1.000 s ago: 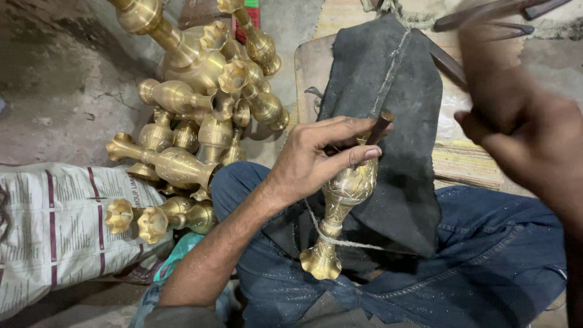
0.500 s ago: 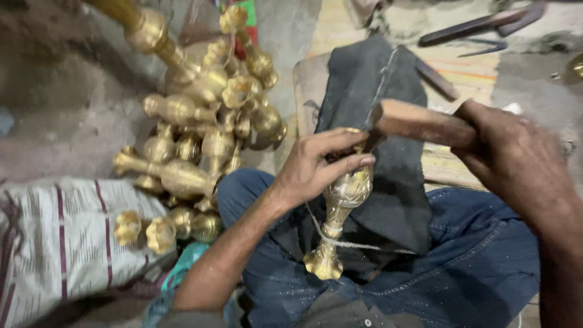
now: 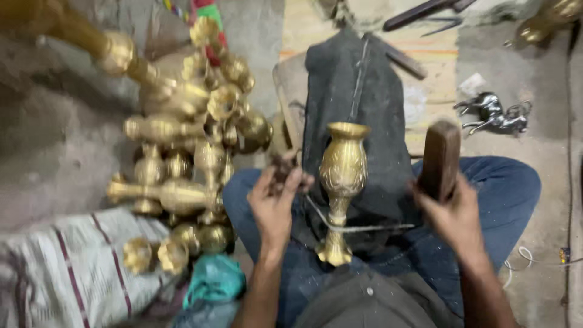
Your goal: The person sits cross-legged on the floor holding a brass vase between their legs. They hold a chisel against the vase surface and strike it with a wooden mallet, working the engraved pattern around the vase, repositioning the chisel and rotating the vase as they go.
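Observation:
A brass vase with engraved sides stands upright on my lap, against a dark cloth draped over a board. A cord runs across its stem. My left hand is just left of the vase, apart from it, its fingers curled round a small dark tool. My right hand is to the right of the vase and grips a wooden mallet held upright. Neither hand touches the vase.
A heap of brass vases lies on the floor to my left. A striped sack and a green cloth lie near my left knee. A small metal horse figure and dark tools lie beyond my legs.
My left hand has come off the top of the vase and moved left. My right hand has pulled the mallet away to the right. The vase's open mouth now shows.

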A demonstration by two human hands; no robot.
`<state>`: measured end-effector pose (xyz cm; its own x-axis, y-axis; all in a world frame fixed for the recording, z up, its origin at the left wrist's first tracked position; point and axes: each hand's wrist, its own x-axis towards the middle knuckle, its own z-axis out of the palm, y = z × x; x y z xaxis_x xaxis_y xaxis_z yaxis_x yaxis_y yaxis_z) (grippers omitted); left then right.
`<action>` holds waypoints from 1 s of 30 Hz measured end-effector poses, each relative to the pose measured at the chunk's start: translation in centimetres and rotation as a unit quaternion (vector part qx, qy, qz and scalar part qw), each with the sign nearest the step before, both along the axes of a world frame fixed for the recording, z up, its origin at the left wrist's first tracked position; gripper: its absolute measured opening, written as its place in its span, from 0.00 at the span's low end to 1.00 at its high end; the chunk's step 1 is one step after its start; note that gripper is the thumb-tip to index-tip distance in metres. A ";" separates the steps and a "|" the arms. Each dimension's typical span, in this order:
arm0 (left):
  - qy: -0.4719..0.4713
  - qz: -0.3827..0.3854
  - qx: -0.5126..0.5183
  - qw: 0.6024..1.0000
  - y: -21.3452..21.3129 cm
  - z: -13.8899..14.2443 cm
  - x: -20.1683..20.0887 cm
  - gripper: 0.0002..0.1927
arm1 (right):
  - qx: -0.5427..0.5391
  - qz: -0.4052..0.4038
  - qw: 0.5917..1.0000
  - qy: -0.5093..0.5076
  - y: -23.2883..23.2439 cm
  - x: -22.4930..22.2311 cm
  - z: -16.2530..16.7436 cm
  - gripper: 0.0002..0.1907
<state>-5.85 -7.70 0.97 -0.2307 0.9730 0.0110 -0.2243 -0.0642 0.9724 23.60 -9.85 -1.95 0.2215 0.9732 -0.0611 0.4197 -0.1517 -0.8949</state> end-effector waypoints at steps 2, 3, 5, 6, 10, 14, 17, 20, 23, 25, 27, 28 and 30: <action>0.012 -0.031 -0.008 0.999 0.5 -0.4 -1.1 0.20 | -0.015 -0.036 0.998 0.057 -1.7 -0.8 -0.9 0.17; 0.017 -0.042 -0.023 0.999 0.2 -0.6 -1.6 0.21 | -0.033 -0.050 0.995 0.086 -2.6 -1.2 -1.0 0.17; 0.023 -0.073 -0.040 0.996 0.6 -0.7 -2.2 0.21 | -0.055 -0.055 0.993 0.092 -3.0 -1.7 -0.7 0.18; 0.026 -0.087 -0.054 0.994 0.7 -0.6 -2.4 0.21 | -0.073 -0.056 0.991 0.095 -3.0 -2.0 -0.3 0.19; 0.036 -0.132 -0.036 0.990 1.5 0.5 -2.6 0.20 | -0.054 -0.056 0.989 0.125 -1.5 -3.9 2.0 0.26; -0.001 -0.141 -0.057 0.988 3.1 1.9 -2.2 0.20 | -0.039 0.003 0.987 0.155 2.2 -6.5 3.5 0.45; 0.014 -0.137 -0.061 0.989 3.8 2.4 -1.4 0.20 | 0.034 0.085 0.993 0.073 4.9 -7.7 3.9 0.57; 0.001 -0.135 -0.059 0.989 4.7 2.6 0.2 0.20 | -0.004 0.126 0.985 0.119 6.9 -7.5 4.1 0.58; 0.063 -0.122 -0.027 0.990 5.4 2.9 1.7 0.16 | -0.040 0.151 0.974 0.162 7.9 -6.9 4.0 0.57; 0.090 -0.123 -0.025 0.988 6.1 3.2 2.6 0.15 | -0.043 0.167 0.972 0.161 8.3 -6.3 4.0 0.56; 0.073 -0.139 -0.052 0.986 6.8 3.4 3.2 0.19 | -0.049 0.177 0.969 0.163 8.6 -5.8 3.9 0.55; 0.063 -0.140 -0.056 0.987 7.2 3.5 3.4 0.19 | -0.048 0.179 0.968 0.168 8.7 -5.7 3.9 0.55; 0.042 -0.141 -0.061 0.987 7.6 3.5 3.7 0.19 | -0.043 0.184 0.966 0.178 8.8 -5.5 4.0 0.55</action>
